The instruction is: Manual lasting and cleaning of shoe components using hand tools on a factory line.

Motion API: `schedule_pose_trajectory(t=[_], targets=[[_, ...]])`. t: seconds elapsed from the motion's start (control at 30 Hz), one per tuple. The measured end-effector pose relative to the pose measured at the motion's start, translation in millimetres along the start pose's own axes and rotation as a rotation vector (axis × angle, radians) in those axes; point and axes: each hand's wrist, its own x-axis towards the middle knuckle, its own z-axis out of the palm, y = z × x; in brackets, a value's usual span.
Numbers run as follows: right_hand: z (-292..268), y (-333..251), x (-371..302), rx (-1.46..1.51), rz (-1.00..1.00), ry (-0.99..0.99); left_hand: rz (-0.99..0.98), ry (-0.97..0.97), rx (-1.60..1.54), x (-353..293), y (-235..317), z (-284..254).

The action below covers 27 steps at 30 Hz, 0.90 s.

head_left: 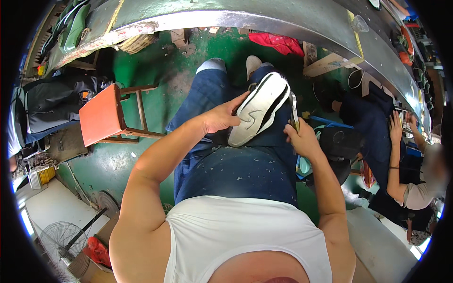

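A shoe [252,115] lies across my thighs with its pale underside up, a curved line marked near one end and a dark gap along its right edge. My left hand [224,115] grips it from the left, thumb and fingers around its side. In my right hand [303,137] is a slim metal hand tool [294,106], its shiny end pointing away from me beside the shoe's right edge. The exact kind of tool cannot be made out. My fingers are curled round its lower end, and it seems just apart from the shoe.
A long metal-edged workbench [198,20] curves across the far side. An orange-topped stool [101,115] stands at left, a standing fan [61,240] at lower left. Red cloth [278,43] lies under the bench. At right another person's hand [395,127] is at work.
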Motion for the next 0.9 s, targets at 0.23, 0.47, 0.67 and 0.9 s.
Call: schedule_pose_trajectory(t=[0.23, 0.47, 0.67, 0.9], targets=[[-4.6, -11.6, -14.8, -0.455, -0.607, -0.111, 0.045, 0.155, 0.23, -1.1, -12.1, 12.4], [-3.8, -60.9, -0.8, -0.879, -0.411, -0.3, -0.022, 0.183, -0.2, 2.1, -10.6, 19.8], [55.3, -1.4, 9.2, -0.358, -0.569, -0.066, -0.099, 0.635, -0.045, 36.9, -40.6, 4.5], [16.1, -10.8, 9.3, -0.493, -0.677, 0.106, 0.275, 0.695, 0.801, 29.7, -39.3, 6.9]])
